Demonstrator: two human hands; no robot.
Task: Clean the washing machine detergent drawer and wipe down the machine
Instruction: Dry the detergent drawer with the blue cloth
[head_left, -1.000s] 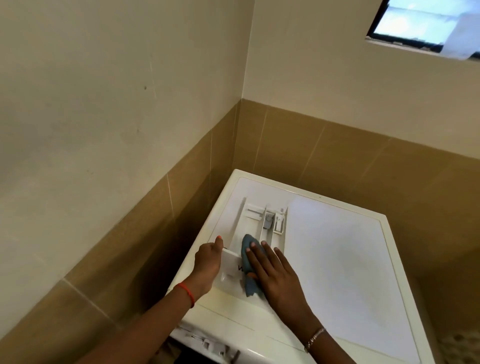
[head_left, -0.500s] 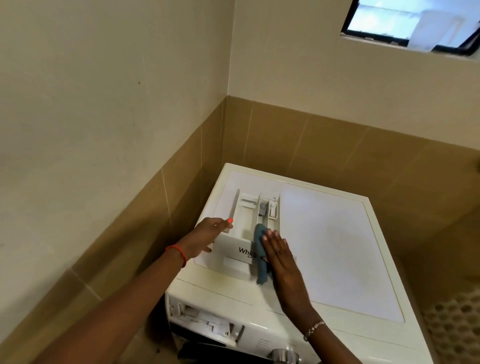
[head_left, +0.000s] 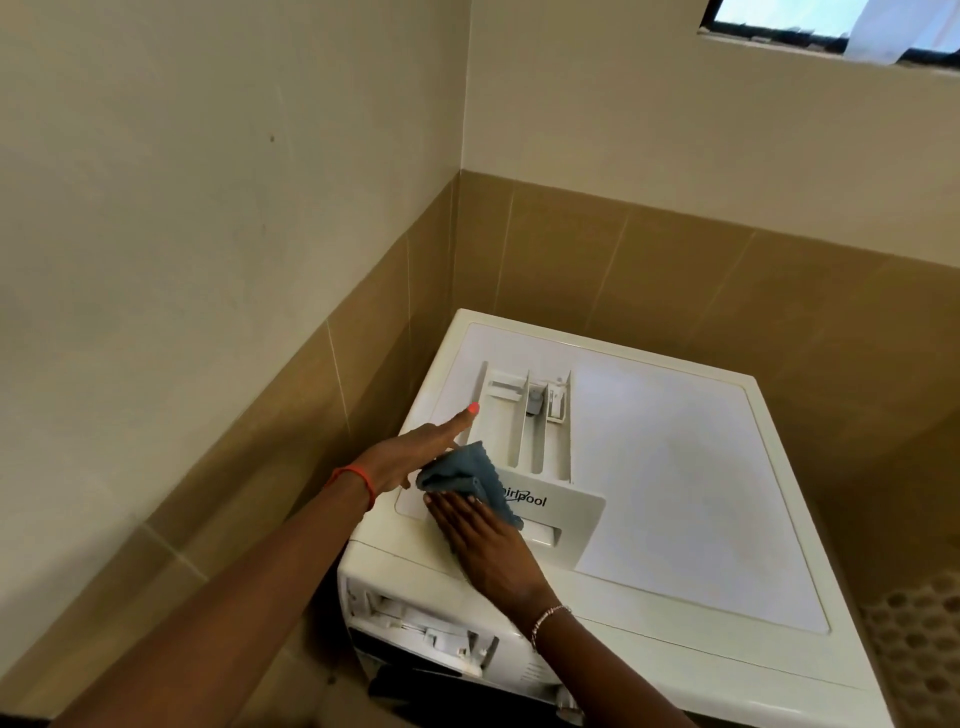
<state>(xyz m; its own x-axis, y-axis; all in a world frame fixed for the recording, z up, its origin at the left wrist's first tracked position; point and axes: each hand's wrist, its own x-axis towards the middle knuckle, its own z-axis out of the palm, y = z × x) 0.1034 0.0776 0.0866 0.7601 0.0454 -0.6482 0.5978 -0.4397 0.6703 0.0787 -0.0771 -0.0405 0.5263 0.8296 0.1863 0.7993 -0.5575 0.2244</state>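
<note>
The white detergent drawer (head_left: 525, 431) lies out of its slot on top of the white washing machine (head_left: 675, 467), with its Whirlpool front panel facing me. A blue cloth (head_left: 467, 474) sits bunched on the left end of that panel. My right hand (head_left: 485, 543) presses flat on the cloth from the near side. My left hand (head_left: 410, 457) holds the drawer's left wall, one finger stretched along it; its other fingers are hidden behind the cloth.
The empty drawer slot (head_left: 415, 631) gapes on the machine's front at the lower left. Tan tiled walls close in on the left and behind the machine. A window (head_left: 831, 23) sits high on the right. Patterned floor (head_left: 914, 639) shows at the right.
My right hand has slid the cloth leftward from the drawer's right side to the left end of the front panel, uncovering the logo. My left hand has stayed on the left wall.
</note>
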